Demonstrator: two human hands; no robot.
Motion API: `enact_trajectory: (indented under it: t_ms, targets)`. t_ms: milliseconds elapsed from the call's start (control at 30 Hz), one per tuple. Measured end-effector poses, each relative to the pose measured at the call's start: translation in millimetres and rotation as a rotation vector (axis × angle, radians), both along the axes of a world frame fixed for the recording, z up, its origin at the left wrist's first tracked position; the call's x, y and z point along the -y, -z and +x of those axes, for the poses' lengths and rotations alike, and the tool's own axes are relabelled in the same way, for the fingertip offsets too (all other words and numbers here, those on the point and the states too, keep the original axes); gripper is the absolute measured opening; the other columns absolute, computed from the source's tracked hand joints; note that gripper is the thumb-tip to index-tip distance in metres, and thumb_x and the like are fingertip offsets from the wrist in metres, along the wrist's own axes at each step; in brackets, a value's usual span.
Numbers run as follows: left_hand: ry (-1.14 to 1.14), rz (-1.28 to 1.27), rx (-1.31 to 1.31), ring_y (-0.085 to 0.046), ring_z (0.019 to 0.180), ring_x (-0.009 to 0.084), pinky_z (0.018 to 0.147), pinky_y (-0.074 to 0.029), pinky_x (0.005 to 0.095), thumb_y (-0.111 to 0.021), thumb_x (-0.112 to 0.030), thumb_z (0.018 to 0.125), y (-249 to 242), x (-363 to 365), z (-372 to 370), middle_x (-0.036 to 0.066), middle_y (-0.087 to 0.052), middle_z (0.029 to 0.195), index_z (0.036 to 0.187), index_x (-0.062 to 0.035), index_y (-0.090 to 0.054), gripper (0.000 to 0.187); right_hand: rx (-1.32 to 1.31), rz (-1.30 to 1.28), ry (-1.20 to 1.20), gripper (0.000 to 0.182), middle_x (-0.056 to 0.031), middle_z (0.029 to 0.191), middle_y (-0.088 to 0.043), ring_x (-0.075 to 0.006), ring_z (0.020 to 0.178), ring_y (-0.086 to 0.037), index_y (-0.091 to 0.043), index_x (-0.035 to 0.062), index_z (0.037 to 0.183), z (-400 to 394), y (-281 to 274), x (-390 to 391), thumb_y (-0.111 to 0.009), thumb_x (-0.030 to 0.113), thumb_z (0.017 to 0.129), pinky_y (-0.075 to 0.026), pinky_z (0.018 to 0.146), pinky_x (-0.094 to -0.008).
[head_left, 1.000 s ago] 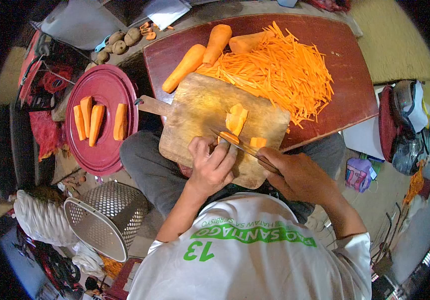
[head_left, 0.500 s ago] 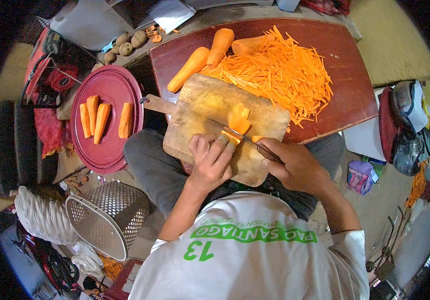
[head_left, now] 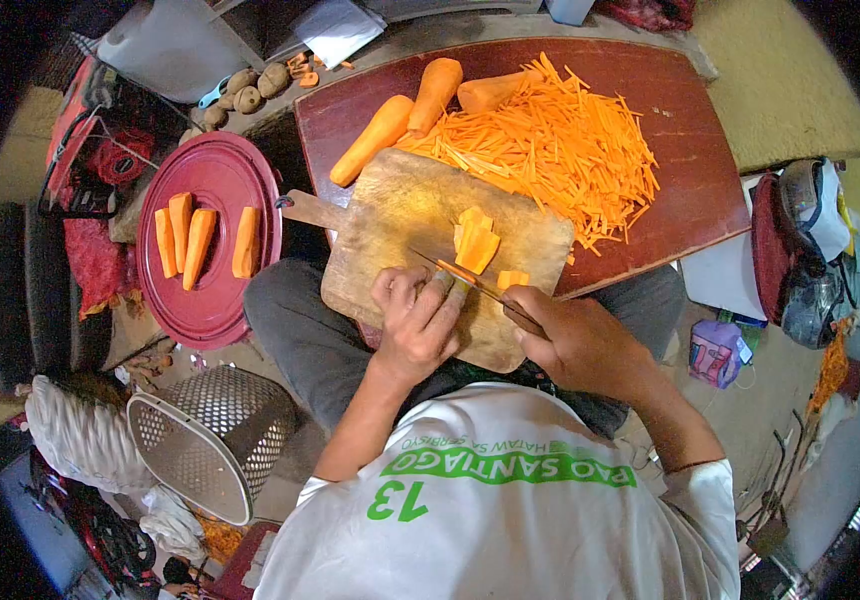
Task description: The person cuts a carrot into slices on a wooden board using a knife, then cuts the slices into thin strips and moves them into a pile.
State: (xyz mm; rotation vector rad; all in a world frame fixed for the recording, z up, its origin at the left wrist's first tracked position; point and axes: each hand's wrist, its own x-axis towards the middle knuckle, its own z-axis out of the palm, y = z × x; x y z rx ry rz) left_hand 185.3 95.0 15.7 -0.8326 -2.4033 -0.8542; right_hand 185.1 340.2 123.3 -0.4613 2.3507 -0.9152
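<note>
My right hand (head_left: 585,338) grips a knife (head_left: 522,315) by its dark handle, the blade reaching left across the wooden cutting board (head_left: 370,240). The fingers of my left hand (head_left: 416,320) are bent over a short piece of carrot (head_left: 462,273) and press it to the board, with the blade against its far side. Just beyond the blade lie flat carrot slices (head_left: 477,242), overlapping each other. A smaller carrot bit (head_left: 513,279) rests near my right knuckles. My fingers partly cover the held piece.
The board overlaps a dark red table (head_left: 695,150) bearing a heap of carrot strips (head_left: 580,150) and whole peeled carrots (head_left: 375,140). At left, several carrot pieces (head_left: 200,247) lie on a red round lid (head_left: 235,165). A perforated basket (head_left: 215,435) stands below it.
The loose slices beyond the blade have spread and tipped over. The knife has come down lower along the held carrot piece. The whole view has shifted slightly.
</note>
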Motion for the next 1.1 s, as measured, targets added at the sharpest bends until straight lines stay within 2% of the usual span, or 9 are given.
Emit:
enact_trajectory:
  t_ms: [167, 433, 667, 767, 867, 967, 1100]
  targets:
    - [-0.004, -0.003, -0.028, -0.063, 0.105, 0.0344, 0.100, -0.041, 0.0535, -0.076, -0.017, 0.064, -3.1, -0.5, -0.3, 0.011, -0.070, 0.111, 0.111, -0.0025, -0.077, 0.049, -0.058, 0.014, -0.030, 0.042, -0.0275, 0.097, -0.072, -0.0499, 0.094, -0.072, -0.052, 0.0046, 0.138, -6.2, 34.4, 3.8, -0.064, 0.019, 0.100, -0.055, 0.077, -0.0611]
    - [-0.014, 0.068, -0.048, -0.065, 0.101, 0.0344, 0.097, -0.042, 0.0529, -0.076, -0.009, 0.067, 0.2, 2.0, 0.8, 0.014, -0.065, 0.110, 0.112, -0.0035, -0.074, 0.045, -0.067, -0.082, 0.034, 0.036, -0.0235, 0.091, -0.071, -0.0459, 0.087, -0.072, -0.058, 0.0029, 0.132, -4.7, 13.5, -2.5, -0.064, 0.020, 0.101, -0.055, 0.075, -0.0553]
    - [-0.020, 0.028, -0.023, -0.064, 0.104, 0.0359, 0.097, -0.041, 0.0576, -0.076, -0.011, 0.063, 4.5, 3.9, 3.1, 0.015, -0.063, 0.109, 0.113, -0.0026, -0.073, 0.051, -0.126, -0.139, 0.036, 0.036, -0.0198, 0.087, -0.070, -0.0434, 0.082, -0.072, -0.057, 0.0041, 0.134, 5.5, -0.4, -1.0, -0.064, 0.018, 0.102, -0.055, 0.071, -0.0524]
    - [-0.020, 0.020, -0.018, -0.063, 0.106, 0.0360, 0.099, -0.039, 0.0596, -0.076, -0.013, 0.062, 4.8, 5.1, 3.3, 0.014, -0.063, 0.107, 0.113, -0.0024, -0.073, 0.052, -0.080, -0.040, 0.005, 0.034, -0.0193, 0.089, -0.071, -0.0431, 0.082, -0.073, -0.056, 0.0047, 0.133, 5.2, -6.4, 1.9, -0.064, 0.018, 0.102, -0.056, 0.071, -0.0519]
    - [-0.022, -0.004, -0.016, -0.062, 0.108, 0.0355, 0.101, -0.038, 0.0605, -0.076, -0.016, 0.064, 2.5, 4.2, 3.0, 0.012, -0.063, 0.106, 0.113, -0.0024, -0.074, 0.051, 0.011, -0.023, 0.076, 0.032, -0.0201, 0.093, -0.072, -0.0447, 0.087, -0.074, -0.057, 0.0054, 0.131, 8.8, -22.3, 9.3, -0.063, 0.018, 0.102, -0.057, 0.073, -0.0534]
    - [-0.014, -0.018, -0.006, -0.062, 0.110, 0.0352, 0.103, -0.037, 0.0610, -0.076, -0.019, 0.065, 2.8, 4.2, 3.1, 0.011, -0.064, 0.106, 0.112, -0.0022, -0.074, 0.050, -0.100, 0.048, -0.052, 0.032, -0.0213, 0.101, -0.074, -0.0458, 0.093, -0.074, -0.057, 0.0050, 0.130, 9.3, -29.5, 8.5, -0.063, 0.018, 0.102, -0.059, 0.076, -0.0552]
    - [0.007, -0.022, 0.006, -0.062, 0.111, 0.0349, 0.102, -0.037, 0.0607, -0.075, -0.021, 0.066, 3.2, 5.1, 2.3, 0.011, -0.064, 0.106, 0.112, -0.0016, -0.074, 0.050, -0.042, 0.027, -0.004, 0.031, -0.0227, 0.110, -0.075, -0.0464, 0.097, -0.074, -0.057, 0.0038, 0.129, 14.1, -28.0, 2.6, -0.063, 0.019, 0.103, -0.061, 0.079, -0.0559]
